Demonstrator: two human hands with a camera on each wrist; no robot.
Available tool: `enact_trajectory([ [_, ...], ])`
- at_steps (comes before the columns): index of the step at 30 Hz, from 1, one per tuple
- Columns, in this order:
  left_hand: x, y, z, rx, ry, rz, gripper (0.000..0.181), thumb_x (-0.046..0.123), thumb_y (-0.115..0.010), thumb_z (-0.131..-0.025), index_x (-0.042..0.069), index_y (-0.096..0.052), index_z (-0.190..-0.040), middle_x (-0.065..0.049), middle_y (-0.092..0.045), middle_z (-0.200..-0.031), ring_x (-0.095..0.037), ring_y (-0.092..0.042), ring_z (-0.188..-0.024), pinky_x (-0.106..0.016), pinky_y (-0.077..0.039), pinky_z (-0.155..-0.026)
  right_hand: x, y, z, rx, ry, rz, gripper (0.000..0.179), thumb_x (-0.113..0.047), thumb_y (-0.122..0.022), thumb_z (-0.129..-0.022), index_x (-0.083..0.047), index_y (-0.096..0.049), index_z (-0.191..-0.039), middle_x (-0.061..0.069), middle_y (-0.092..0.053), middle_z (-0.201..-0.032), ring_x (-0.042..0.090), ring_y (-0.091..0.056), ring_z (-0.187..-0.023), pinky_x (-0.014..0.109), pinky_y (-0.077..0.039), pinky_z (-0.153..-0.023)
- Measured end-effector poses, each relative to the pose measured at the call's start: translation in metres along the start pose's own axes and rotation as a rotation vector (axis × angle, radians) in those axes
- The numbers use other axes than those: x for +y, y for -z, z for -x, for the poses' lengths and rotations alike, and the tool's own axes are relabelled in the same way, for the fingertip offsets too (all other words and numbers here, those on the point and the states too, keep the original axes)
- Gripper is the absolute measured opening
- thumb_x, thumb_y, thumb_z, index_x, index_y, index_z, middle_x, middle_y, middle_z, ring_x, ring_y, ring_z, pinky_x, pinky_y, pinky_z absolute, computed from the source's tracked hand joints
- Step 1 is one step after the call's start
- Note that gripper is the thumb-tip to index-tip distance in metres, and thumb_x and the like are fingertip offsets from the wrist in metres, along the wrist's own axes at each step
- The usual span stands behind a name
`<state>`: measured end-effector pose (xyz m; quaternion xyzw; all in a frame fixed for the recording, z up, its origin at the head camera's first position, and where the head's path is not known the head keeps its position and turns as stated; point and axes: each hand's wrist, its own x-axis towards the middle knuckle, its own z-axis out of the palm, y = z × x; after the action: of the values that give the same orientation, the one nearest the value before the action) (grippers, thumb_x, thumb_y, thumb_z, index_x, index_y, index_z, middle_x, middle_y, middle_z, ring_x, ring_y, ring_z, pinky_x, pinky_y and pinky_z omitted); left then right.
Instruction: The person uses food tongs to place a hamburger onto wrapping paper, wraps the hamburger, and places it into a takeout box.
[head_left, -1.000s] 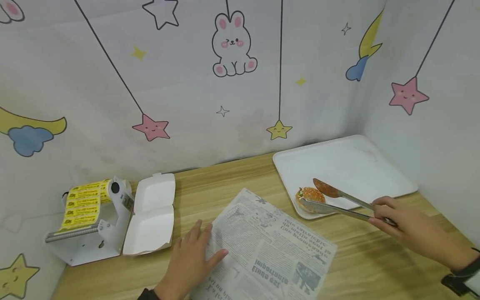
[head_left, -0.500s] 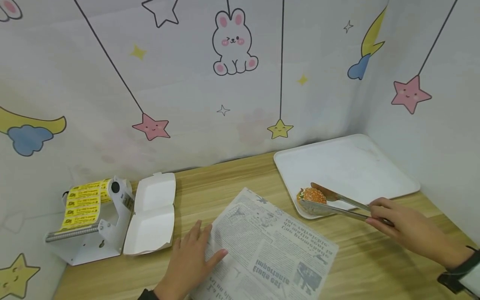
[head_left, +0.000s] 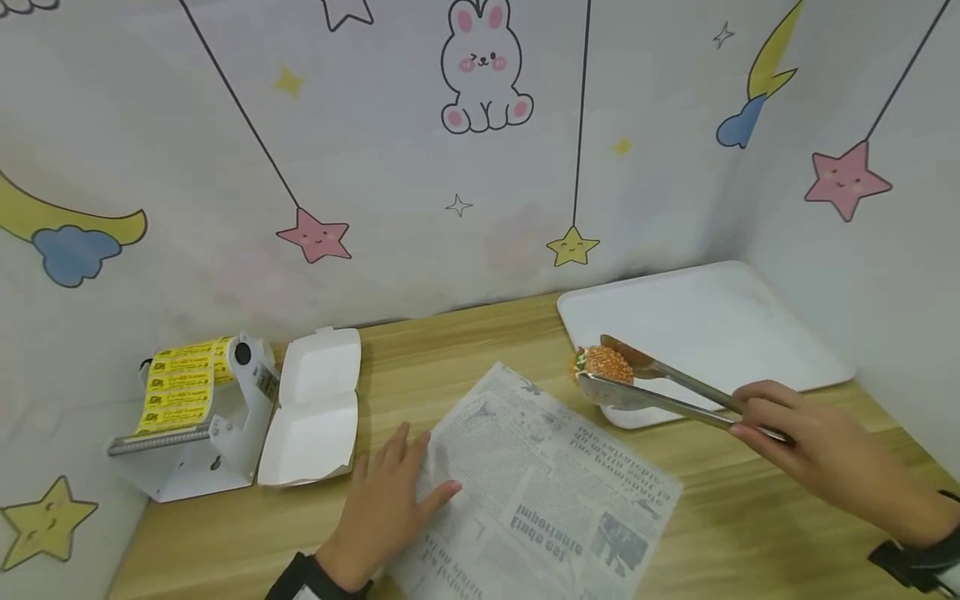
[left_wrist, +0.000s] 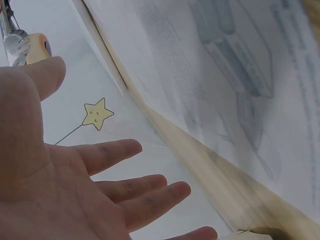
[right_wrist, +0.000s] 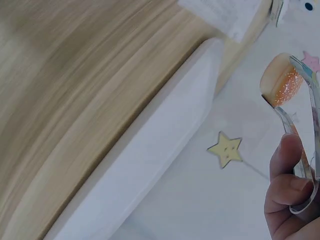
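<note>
My right hand (head_left: 817, 458) grips a pair of metal tongs (head_left: 697, 386) near their handle end. Between the tongs' tips is a small sesame-topped burger (head_left: 609, 363), raised over the near left corner of the white tray. In the right wrist view the bun (right_wrist: 289, 89) shows from the side, pinched by both tong arms, clear above the tray. A sheet of newspaper-print wrapping paper (head_left: 540, 483) lies turned at an angle on the table. My left hand (head_left: 386, 504) rests with spread, extended fingers at the sheet's left edge; in the left wrist view its palm (left_wrist: 65, 200) shows.
The white tray (head_left: 697, 308) stands at the back right against the wall. An opened white clamshell box (head_left: 318, 442) sits left of the paper, beside a dispenser (head_left: 217, 467) with a roll of yellow labels (head_left: 180, 387). Patterned walls (head_left: 412, 150) enclose the wooden table (head_left: 450, 337).
The tongs have closed on the burger, lifted it off the tray and moved it slightly left. The left hand stays at the paper's edge. The head view has tilted down slightly.
</note>
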<state>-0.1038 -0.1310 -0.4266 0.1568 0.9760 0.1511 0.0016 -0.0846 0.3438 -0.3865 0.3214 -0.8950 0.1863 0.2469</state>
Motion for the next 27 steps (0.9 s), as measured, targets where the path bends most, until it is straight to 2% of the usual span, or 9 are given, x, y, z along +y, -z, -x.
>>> enact_trajectory([
  [2,0.000,0.001,-0.003,0.001,-0.003,-0.009,0.076,0.054,-0.069,-0.092,0.001,-0.054,-0.144,-0.030,-0.043,-0.151,-0.047,-0.047,-0.134,-0.073,-0.035,-0.102,-0.013,-0.004,-0.010,-0.014,0.032,-0.046,0.035,-0.048,-0.044,-0.107,-0.026,-0.063,-0.088,-0.007,-0.062,-0.109,-0.006,-0.048,-0.069,0.008,-0.038,-0.057],
  [7,-0.001,0.002,-0.005,0.000,0.003,-0.018,0.078,0.056,-0.068,-0.092,0.001,-0.053,-0.145,-0.030,-0.042,-0.152,-0.048,-0.046,-0.136,-0.075,-0.034,-0.102,-0.042,-0.025,-0.024,-0.074,0.113,-0.162,0.029,-0.043,-0.047,-0.107,-0.026,-0.060,-0.088,-0.004,-0.064,-0.113,-0.007,-0.047,-0.069,0.006,-0.038,-0.057],
  [10,-0.002,0.001,-0.004,-0.009,0.013,-0.015,0.078,0.056,-0.068,-0.092,0.001,-0.052,-0.146,-0.030,-0.041,-0.152,-0.048,-0.045,-0.136,-0.076,-0.033,-0.102,-0.051,-0.039,-0.024,-0.103,0.149,-0.171,0.029,-0.043,-0.047,-0.107,-0.025,-0.059,-0.087,-0.005,-0.063,-0.114,-0.008,-0.046,-0.070,0.006,-0.038,-0.060],
  [15,-0.004,0.001,0.001,-0.004,0.017,-0.025,0.076,0.054,-0.069,-0.092,0.001,-0.054,-0.144,-0.030,-0.043,-0.151,-0.047,-0.046,-0.136,-0.074,-0.035,-0.101,-0.056,-0.057,-0.016,-0.133,0.178,-0.166,0.030,-0.043,-0.048,-0.107,-0.025,-0.057,-0.085,-0.007,-0.062,-0.114,-0.010,-0.043,-0.069,0.005,-0.035,-0.059],
  [18,-0.005,0.001,0.002,0.000,0.019,-0.022,0.076,0.055,-0.069,-0.092,0.001,-0.054,-0.143,-0.030,-0.043,-0.151,-0.047,-0.046,-0.136,-0.073,-0.035,-0.101,-0.056,-0.065,-0.011,-0.141,0.189,-0.183,0.026,-0.040,-0.053,-0.105,-0.025,-0.057,-0.086,-0.004,-0.063,-0.113,-0.009,-0.042,-0.069,0.005,-0.034,-0.058],
  [27,-0.002,0.000,0.000,-0.029,0.026,-0.018,0.077,0.055,-0.070,-0.091,0.001,-0.054,-0.144,-0.030,-0.041,-0.152,-0.049,-0.046,-0.135,-0.075,-0.034,-0.101,-0.055,-0.069,-0.002,-0.161,0.145,-0.218,0.017,-0.031,-0.067,-0.100,-0.027,-0.056,-0.087,-0.003,-0.062,-0.114,-0.009,-0.042,-0.068,0.004,-0.032,-0.057],
])
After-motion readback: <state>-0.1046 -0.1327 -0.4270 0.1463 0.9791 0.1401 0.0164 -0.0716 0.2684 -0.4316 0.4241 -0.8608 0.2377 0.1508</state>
